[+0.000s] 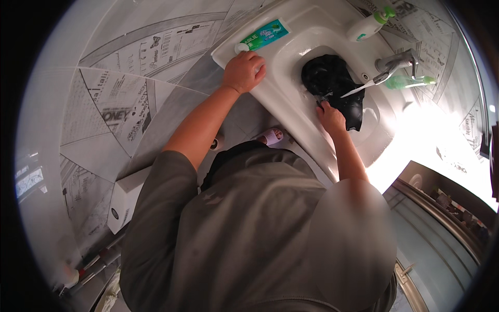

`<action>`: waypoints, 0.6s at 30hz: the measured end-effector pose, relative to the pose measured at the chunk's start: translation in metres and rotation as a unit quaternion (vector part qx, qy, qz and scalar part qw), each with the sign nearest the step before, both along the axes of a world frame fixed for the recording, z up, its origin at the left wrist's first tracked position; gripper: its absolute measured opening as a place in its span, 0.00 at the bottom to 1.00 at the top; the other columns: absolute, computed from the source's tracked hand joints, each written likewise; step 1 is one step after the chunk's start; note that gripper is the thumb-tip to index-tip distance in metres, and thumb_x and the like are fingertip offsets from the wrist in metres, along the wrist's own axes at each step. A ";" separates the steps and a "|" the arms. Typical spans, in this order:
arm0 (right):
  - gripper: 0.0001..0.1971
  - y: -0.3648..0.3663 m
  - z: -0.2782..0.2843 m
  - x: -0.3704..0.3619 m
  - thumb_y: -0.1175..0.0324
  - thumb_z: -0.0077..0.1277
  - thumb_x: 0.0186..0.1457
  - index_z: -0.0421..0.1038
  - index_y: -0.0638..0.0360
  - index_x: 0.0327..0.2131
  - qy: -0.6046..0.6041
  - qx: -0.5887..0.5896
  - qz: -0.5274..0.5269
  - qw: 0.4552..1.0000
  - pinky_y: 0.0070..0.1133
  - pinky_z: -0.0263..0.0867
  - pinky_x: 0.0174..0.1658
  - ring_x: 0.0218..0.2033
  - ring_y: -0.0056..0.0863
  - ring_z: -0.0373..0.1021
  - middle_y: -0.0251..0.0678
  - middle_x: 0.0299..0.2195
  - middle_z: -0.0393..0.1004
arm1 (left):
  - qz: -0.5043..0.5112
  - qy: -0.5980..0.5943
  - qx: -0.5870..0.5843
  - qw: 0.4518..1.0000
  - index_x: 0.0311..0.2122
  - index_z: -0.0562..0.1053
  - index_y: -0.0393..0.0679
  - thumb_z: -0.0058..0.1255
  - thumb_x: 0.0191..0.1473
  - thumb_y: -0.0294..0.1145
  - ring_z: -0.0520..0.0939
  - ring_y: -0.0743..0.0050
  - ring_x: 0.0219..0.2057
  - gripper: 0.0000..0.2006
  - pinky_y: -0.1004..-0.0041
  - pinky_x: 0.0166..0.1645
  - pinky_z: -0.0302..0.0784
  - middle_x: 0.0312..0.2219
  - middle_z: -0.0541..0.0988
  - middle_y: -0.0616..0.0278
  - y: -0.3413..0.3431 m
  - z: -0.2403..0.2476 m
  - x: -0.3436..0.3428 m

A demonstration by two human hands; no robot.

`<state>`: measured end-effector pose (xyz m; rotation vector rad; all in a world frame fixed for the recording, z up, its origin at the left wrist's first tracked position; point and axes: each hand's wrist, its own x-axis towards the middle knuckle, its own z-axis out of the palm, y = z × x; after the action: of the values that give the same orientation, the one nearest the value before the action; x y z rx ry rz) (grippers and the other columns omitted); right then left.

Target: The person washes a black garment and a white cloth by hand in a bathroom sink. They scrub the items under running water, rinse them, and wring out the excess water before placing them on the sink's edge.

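In the basin of a white sink (283, 78) lies a black, glossy, crumpled item (325, 73), wet cloth or plastic; I cannot tell which. A stream of water from the chrome faucet (397, 63) runs onto it. My right hand (331, 118) has its fingers closed on the near edge of this item. My left hand (244, 73) rests on the sink's left rim with its fingers curled in; what they hold, if anything, is hidden. Just beyond it lies a green and blue tube (263, 35) with a white round cap (241, 48).
A white bottle with a green top (368, 26) stands on the sink's far right. A clear green bottle (408, 81) lies behind the faucet. Bright light glares at the right. Below are a pink slipper (273, 136) on my foot and a white box-shaped thing (125, 200).
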<state>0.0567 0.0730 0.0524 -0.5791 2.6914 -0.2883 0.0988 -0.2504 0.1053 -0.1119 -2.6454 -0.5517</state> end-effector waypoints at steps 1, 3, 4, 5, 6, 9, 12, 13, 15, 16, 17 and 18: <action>0.14 -0.001 -0.002 0.000 0.54 0.43 0.57 0.66 0.53 0.40 0.006 0.010 0.003 1.000 0.39 0.68 0.34 0.32 0.47 0.73 0.45 0.28 0.76 | -0.002 0.006 -0.001 1.000 0.32 0.75 0.48 0.54 0.46 0.34 0.76 0.62 0.32 0.06 0.65 0.35 0.74 0.30 0.76 0.66 0.000 -0.001 0.001; 0.14 -0.002 -0.006 -0.001 0.55 0.45 0.57 0.65 0.53 0.40 0.019 0.029 0.008 0.999 0.39 0.68 0.34 0.32 0.46 0.73 0.44 0.29 0.76 | -0.006 0.019 -0.005 1.000 0.33 0.75 0.47 0.54 0.47 0.33 0.76 0.62 0.32 0.07 0.65 0.35 0.74 0.29 0.76 0.65 -0.001 -0.002 0.000; 0.14 -0.006 -0.002 0.002 0.55 0.45 0.57 0.65 0.52 0.41 0.027 0.013 0.026 0.999 0.38 0.68 0.34 0.32 0.46 0.73 0.44 0.29 0.76 | -0.008 0.028 0.002 1.000 0.33 0.74 0.47 0.53 0.48 0.33 0.76 0.61 0.31 0.07 0.65 0.34 0.74 0.29 0.76 0.64 -0.001 -0.002 -0.001; 0.14 -0.007 0.005 0.006 0.56 0.46 0.57 0.65 0.52 0.42 0.035 -0.003 0.043 0.998 0.38 0.68 0.34 0.32 0.46 0.73 0.44 0.30 0.76 | -0.011 0.037 0.009 0.999 0.34 0.74 0.47 0.52 0.49 0.33 0.76 0.61 0.31 0.07 0.64 0.34 0.73 0.28 0.76 0.64 -0.001 -0.002 -0.002; 0.14 -0.008 0.012 0.011 0.57 0.46 0.57 0.65 0.51 0.43 0.042 -0.019 0.059 0.997 0.37 0.69 0.34 0.33 0.45 0.73 0.43 0.30 0.75 | -0.014 0.046 0.016 0.999 0.35 0.74 0.47 0.51 0.50 0.33 0.76 0.60 0.30 0.07 0.64 0.33 0.73 0.28 0.76 0.63 0.000 -0.002 -0.003; 0.18 -0.025 0.058 0.035 0.59 0.46 0.58 0.62 0.46 0.51 0.029 -0.195 0.072 0.978 0.36 0.69 0.35 0.33 0.45 0.73 0.43 0.32 0.74 | -0.003 0.051 0.056 0.997 0.37 0.74 0.46 0.48 0.54 0.33 0.77 0.58 0.29 0.08 0.63 0.32 0.73 0.27 0.76 0.61 -0.001 -0.004 0.001; 0.25 -0.040 0.097 0.054 0.62 0.44 0.59 0.54 0.38 0.60 -0.002 -0.103 0.103 0.989 0.35 0.69 0.35 0.33 0.44 0.73 0.44 0.32 0.74 | -0.003 0.056 0.068 0.996 0.38 0.74 0.46 0.46 0.55 0.33 0.77 0.57 0.28 0.08 0.63 0.31 0.72 0.26 0.76 0.60 -0.004 -0.004 0.003; 0.27 -0.040 0.104 0.056 0.62 0.44 0.59 0.52 0.36 0.61 -0.024 -0.070 0.118 0.990 0.35 0.69 0.35 0.33 0.44 0.73 0.44 0.32 0.73 | -0.005 0.060 0.066 0.996 0.38 0.74 0.46 0.46 0.55 0.33 0.77 0.57 0.28 0.08 0.62 0.31 0.72 0.26 0.76 0.60 -0.004 -0.004 0.003; 0.29 -0.042 0.113 0.059 0.63 0.43 0.59 0.48 0.32 0.63 -0.070 -0.003 0.148 0.986 0.35 0.69 0.35 0.33 0.44 0.73 0.45 0.32 0.73 | -0.006 0.066 0.062 0.996 0.37 0.74 0.46 0.46 0.55 0.33 0.77 0.58 0.28 0.08 0.62 0.31 0.72 0.26 0.77 0.61 -0.004 -0.005 0.002; 0.27 -0.040 0.108 0.058 0.63 0.42 0.60 0.49 0.31 0.62 -0.072 -0.002 0.151 0.986 0.36 0.69 0.34 0.31 0.45 0.73 0.46 0.30 0.74 | -0.004 0.063 0.063 0.996 0.37 0.74 0.46 0.46 0.55 0.33 0.77 0.58 0.28 0.07 0.62 0.31 0.72 0.25 0.77 0.61 -0.004 -0.005 0.002; 0.27 -0.040 0.106 0.056 0.62 0.41 0.60 0.49 0.31 0.62 -0.078 0.000 0.152 0.985 0.37 0.68 0.34 0.30 0.45 0.73 0.46 0.28 0.74 | -0.001 0.059 0.063 0.996 0.36 0.75 0.46 0.46 0.54 0.33 0.77 0.58 0.28 0.07 0.62 0.31 0.72 0.25 0.77 0.62 -0.003 -0.005 0.002; 0.27 -0.042 0.105 0.052 0.62 0.40 0.60 0.49 0.31 0.62 -0.085 0.002 0.152 0.985 0.37 0.68 0.34 0.29 0.46 0.73 0.47 0.27 0.74 | 0.002 0.055 0.064 0.996 0.35 0.75 0.46 0.46 0.54 0.33 0.77 0.59 0.27 0.07 0.62 0.31 0.72 0.25 0.77 0.62 -0.003 -0.005 0.001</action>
<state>0.1088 0.0311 0.1572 -0.9090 2.3974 -0.2353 0.1001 -0.2532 0.0999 -0.0958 -2.4953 -0.6918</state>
